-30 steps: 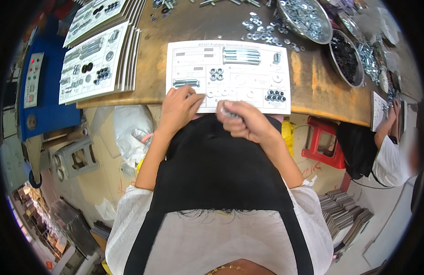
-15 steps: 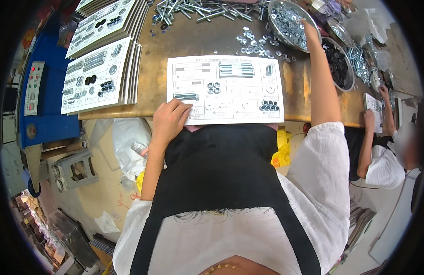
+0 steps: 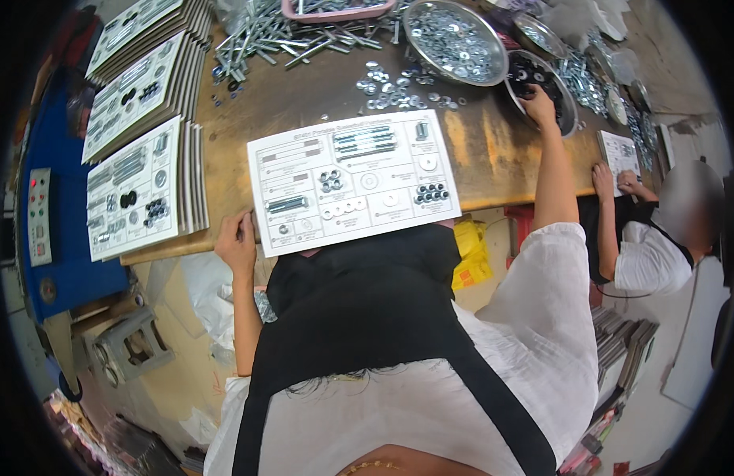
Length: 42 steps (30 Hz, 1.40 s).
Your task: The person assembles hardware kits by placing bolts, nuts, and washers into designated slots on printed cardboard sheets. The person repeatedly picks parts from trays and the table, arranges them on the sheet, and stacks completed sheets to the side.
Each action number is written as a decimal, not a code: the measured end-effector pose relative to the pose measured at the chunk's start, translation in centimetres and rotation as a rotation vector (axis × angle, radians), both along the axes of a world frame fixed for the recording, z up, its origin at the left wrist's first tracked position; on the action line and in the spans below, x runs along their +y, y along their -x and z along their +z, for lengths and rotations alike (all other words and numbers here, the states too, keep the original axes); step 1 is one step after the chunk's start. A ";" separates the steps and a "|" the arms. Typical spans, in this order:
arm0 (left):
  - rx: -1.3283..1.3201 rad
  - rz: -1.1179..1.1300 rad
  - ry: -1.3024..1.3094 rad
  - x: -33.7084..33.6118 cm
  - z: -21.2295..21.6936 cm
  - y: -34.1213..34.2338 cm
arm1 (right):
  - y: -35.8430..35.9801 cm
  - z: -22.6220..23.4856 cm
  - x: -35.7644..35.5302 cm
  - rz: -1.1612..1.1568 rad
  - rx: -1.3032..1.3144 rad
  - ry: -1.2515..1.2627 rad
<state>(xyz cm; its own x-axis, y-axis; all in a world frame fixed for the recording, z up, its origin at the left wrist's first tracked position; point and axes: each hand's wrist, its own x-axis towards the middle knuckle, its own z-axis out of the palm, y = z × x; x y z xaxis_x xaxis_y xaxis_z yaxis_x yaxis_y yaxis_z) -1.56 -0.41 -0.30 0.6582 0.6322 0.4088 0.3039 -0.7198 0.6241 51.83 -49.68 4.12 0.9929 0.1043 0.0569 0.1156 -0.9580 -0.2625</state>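
At the table's left end, stacks of filled cards (image 3: 133,186) stand beyond the front edge's left corner, dark round pieces showing on them. Right of these, the left hand (image 3: 237,242) has gone from the lower left corner of the single card (image 3: 355,228) to just beside its left edge, so the small parts near that corner now show. The wrist lies at the table's (image 3: 327,89) front edge, fingers loosely bent and pointing away from the body; whether they pinch the card's edge I cannot tell. The card lies at the middle of that front edge, its lower edge reaching over it, with bolts and nuts in its upper and middle cells and black-ended parts near its lower right corner. Toward the far edge lie loose bolts (image 3: 303,47), then scattered washers (image 3: 394,94) and the washer bowl (image 3: 500,71). The right hand (image 3: 540,105) has left that bowl for the next one to the right, the bowl of black pieces (image 3: 571,119), so the picking appears to have turned from silver washers to black parts. Its forearm stretches out over the front edge, hand angled down, fingertips among the pieces; whether they have closed on one I cannot tell
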 end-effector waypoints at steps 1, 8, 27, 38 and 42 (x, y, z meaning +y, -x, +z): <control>-0.054 -0.017 -0.068 -0.3 -0.1 -0.8 | -0.2 0.0 -0.4 0.011 0.030 -0.014; -0.057 -0.009 -0.138 -0.4 -0.3 -1.1 | 0.0 0.5 1.6 -0.001 -0.210 -0.082; -0.032 0.021 -0.144 -0.5 -0.9 -0.8 | -1.5 1.0 4.9 -0.096 -0.052 -0.260; -0.117 0.028 -0.182 -0.6 -1.0 -0.9 | -1.3 0.9 6.0 -0.153 0.004 -0.201; -0.126 0.005 -0.167 -0.6 -1.0 -1.4 | -1.5 -0.2 3.8 -0.251 -0.152 -0.493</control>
<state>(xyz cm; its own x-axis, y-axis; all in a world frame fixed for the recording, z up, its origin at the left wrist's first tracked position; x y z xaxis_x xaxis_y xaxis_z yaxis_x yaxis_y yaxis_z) -0.19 -1.00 -1.29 0.5922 0.5515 0.5875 0.2341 -0.8154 0.5294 53.32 -45.84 3.91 0.9608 -0.2087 0.1828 -0.0283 -0.7293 -0.6836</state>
